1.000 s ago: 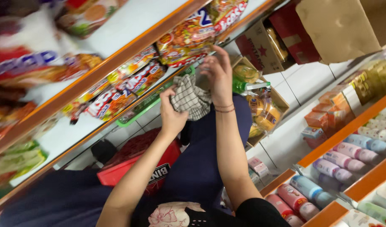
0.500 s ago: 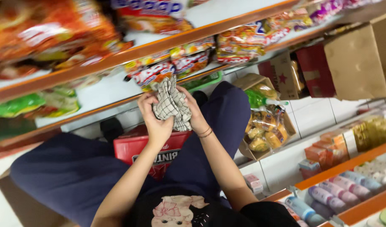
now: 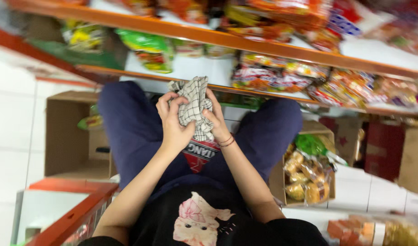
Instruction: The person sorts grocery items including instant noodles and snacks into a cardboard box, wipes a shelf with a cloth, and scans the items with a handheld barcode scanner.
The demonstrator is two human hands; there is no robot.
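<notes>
A crumpled white cloth with a dark check pattern (image 3: pixel 194 107) stands upright between both hands, left hand (image 3: pixel 175 125) and right hand (image 3: pixel 216 123) clasping its sides above the lap, below the orange-edged shelf (image 3: pixel 263 45).

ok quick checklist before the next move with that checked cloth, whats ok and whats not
1. Cloth in hand: ok. The checked cloth is bunched up between the left hand and the right hand.
2. Both hands on it: ok. Fingers of each hand wrap its sides.
3. Cloth folded flat: not ok. It is crumpled, with loose corners sticking out at the top.
4. Shelf within view: ok. The orange-edged shelf of snack packets lies right beyond the hands.
5. Shelf surface clean or dusty: cannot tell, the picture is blurred.
6. Floor beside the legs: not ok for room. An open cardboard box and a box of wrapped goods flank the knees.
</notes>
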